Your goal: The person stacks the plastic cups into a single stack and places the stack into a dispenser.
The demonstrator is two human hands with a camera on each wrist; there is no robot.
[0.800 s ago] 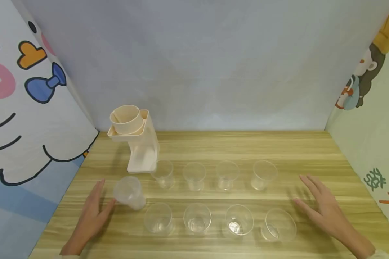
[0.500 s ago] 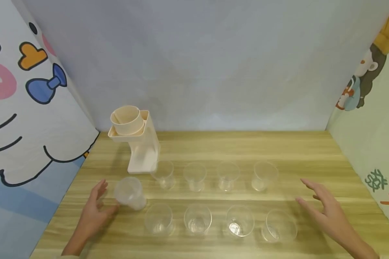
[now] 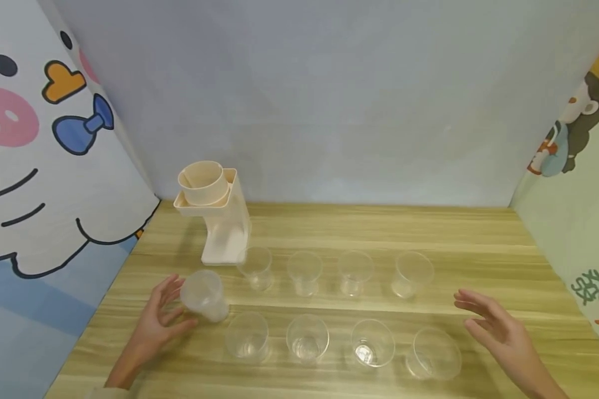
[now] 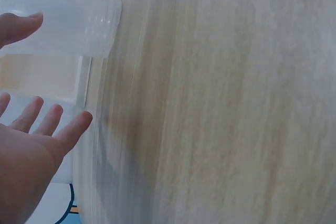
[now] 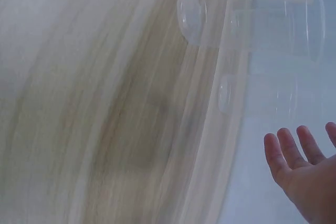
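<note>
My left hand (image 3: 152, 321) is beside a cloudy plastic cup (image 3: 203, 293), possibly a nested stack, at the left of the table. Its fingers are relaxed on the cup's left side, and the thumb reaches across the near side. In the left wrist view the thumb overlaps the cup (image 4: 68, 24) while the other fingers stay apart from it; contact cannot be told. My right hand (image 3: 501, 332) hovers at the right with loosely bent fingers and holds nothing. Nearest to it is a clear plastic cup (image 3: 436, 354) in the front row.
Clear plastic cups stand in two rows, such as a back-row cup (image 3: 305, 271) and a front-row cup (image 3: 307, 338). A cream cup dispenser-like stand (image 3: 224, 233) with a round tube on top stands at the back left. Printed cloths and a pale backdrop (image 3: 329, 111) surround the wooden table (image 3: 379, 224).
My left hand has moved right, closer around the cloudy cup. The right hand's fingers have bent more and it has shifted slightly. The head view has turned a little; the cups stay in place.
</note>
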